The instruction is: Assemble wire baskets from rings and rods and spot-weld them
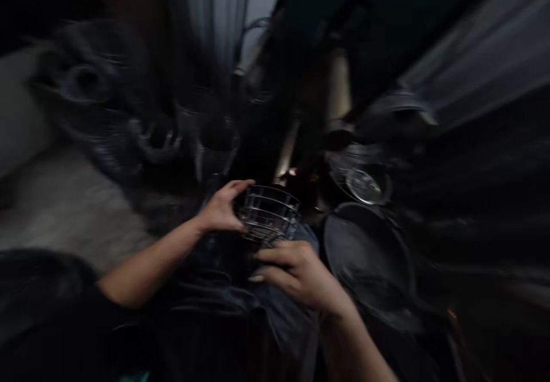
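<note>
A small round wire basket [271, 213], with bare metal rings and uprights, is above my lap. My left hand [224, 207] grips it at its left side, thumb low and fingers at the upper rim. Just below and to the right of the basket is my right hand [289, 270], its fingers bent and drawn together toward the basket's lower edge. Whether something small is between those fingers is too dark and blurred to tell.
To my right stands a wide dark basin [365, 250], with a container holding a shiny round metal piece [363, 186] behind it. Several tubular items, including an open cylinder [217, 147], stand ahead on the left. A pale rod [289, 150] lies beyond the basket.
</note>
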Action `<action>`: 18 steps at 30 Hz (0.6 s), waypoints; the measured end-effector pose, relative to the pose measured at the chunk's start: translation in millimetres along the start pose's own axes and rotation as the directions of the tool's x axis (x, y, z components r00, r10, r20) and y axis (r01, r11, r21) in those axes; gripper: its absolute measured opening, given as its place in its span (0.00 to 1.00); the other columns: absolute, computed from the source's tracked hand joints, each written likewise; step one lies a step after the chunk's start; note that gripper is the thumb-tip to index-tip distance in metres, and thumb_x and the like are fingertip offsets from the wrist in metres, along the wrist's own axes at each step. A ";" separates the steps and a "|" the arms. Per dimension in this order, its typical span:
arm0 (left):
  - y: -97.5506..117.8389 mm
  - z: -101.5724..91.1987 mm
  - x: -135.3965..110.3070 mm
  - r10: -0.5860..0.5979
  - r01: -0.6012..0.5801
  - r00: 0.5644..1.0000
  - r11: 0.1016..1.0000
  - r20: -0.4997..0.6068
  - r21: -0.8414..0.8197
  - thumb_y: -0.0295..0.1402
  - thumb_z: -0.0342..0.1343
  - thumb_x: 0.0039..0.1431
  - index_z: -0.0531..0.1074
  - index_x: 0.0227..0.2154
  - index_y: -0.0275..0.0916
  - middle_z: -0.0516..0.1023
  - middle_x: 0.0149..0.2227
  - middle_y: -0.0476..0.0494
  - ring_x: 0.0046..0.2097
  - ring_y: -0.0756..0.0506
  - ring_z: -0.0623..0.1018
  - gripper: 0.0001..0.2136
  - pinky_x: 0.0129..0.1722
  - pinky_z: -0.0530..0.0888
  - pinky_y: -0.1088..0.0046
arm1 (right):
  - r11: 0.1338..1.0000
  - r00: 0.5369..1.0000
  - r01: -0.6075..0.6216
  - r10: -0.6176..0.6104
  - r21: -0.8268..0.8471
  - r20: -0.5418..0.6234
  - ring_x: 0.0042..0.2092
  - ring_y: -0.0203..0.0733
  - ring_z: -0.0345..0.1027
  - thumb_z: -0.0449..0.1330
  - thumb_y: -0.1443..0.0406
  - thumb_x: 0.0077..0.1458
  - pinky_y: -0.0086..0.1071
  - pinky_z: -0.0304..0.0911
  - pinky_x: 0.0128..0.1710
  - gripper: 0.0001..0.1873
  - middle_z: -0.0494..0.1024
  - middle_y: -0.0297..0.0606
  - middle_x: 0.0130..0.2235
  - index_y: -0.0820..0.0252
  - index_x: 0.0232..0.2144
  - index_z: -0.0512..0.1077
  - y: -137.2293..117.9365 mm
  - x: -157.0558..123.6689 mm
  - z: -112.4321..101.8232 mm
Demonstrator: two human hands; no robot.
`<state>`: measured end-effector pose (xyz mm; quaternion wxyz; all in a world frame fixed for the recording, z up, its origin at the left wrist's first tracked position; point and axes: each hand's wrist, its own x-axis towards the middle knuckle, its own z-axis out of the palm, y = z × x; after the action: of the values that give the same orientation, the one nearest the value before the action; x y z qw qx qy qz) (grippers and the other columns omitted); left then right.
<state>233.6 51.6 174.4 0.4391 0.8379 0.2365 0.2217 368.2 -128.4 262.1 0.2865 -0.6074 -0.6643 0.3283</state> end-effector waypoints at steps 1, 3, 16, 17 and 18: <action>0.8 0.8 2.2 -0.012 0.012 1.000 1.000 0.000 0.021 0.40 0.70 0.30 0.62 0.59 0.37 0.66 0.57 0.39 0.58 0.38 0.70 0.47 0.61 0.65 0.61 | 1.000 1.000 -0.011 0.012 0.024 -0.023 0.29 0.34 0.67 0.64 0.63 0.55 0.27 0.60 0.32 0.07 0.75 0.34 0.27 0.60 0.35 0.80 3.5 0.2 0.3; 0.2 2.7 10.1 -0.042 0.040 0.999 0.997 0.026 0.060 0.42 0.69 0.33 0.61 0.59 0.38 0.66 0.57 0.40 0.57 0.38 0.70 0.46 0.60 0.67 0.61 | 0.995 0.998 -0.034 0.039 0.092 -0.053 0.32 0.34 0.68 0.66 0.63 0.54 0.25 0.60 0.35 0.08 0.76 0.35 0.29 0.62 0.35 0.80 14.6 0.9 -1.0; 6.2 25.0 33.0 -0.309 0.310 0.951 0.942 -0.032 0.128 0.43 0.66 0.37 0.58 0.59 0.57 0.63 0.62 0.53 0.51 0.40 0.76 0.42 0.52 0.74 0.63 | 0.927 0.970 -0.227 0.243 0.299 -0.016 0.41 0.36 0.73 0.67 0.61 0.52 0.24 0.62 0.41 0.10 0.79 0.30 0.37 0.57 0.37 0.79 57.6 -24.3 0.5; 9.9 26.0 33.5 -0.327 0.329 0.944 0.934 -0.040 0.138 0.44 0.66 0.36 0.58 0.59 0.57 0.64 0.61 0.54 0.51 0.40 0.76 0.42 0.52 0.74 0.62 | 0.918 0.966 -0.239 0.257 0.316 -0.013 0.42 0.37 0.73 0.67 0.61 0.51 0.24 0.62 0.42 0.10 0.79 0.30 0.38 0.56 0.37 0.79 61.0 -26.2 2.5; 14.4 26.9 33.6 -0.348 0.353 0.936 0.925 -0.056 0.141 0.44 0.67 0.35 0.59 0.59 0.58 0.65 0.61 0.54 0.51 0.39 0.76 0.42 0.52 0.74 0.61 | 0.908 0.962 -0.252 0.271 0.334 -0.012 0.43 0.37 0.73 0.68 0.61 0.51 0.24 0.62 0.43 0.10 0.80 0.29 0.38 0.55 0.37 0.79 64.4 -28.1 4.7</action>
<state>278.6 47.3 178.2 0.4045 0.8091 0.4047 0.1338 407.1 -153.7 209.3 0.3567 -0.6436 -0.5039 0.4523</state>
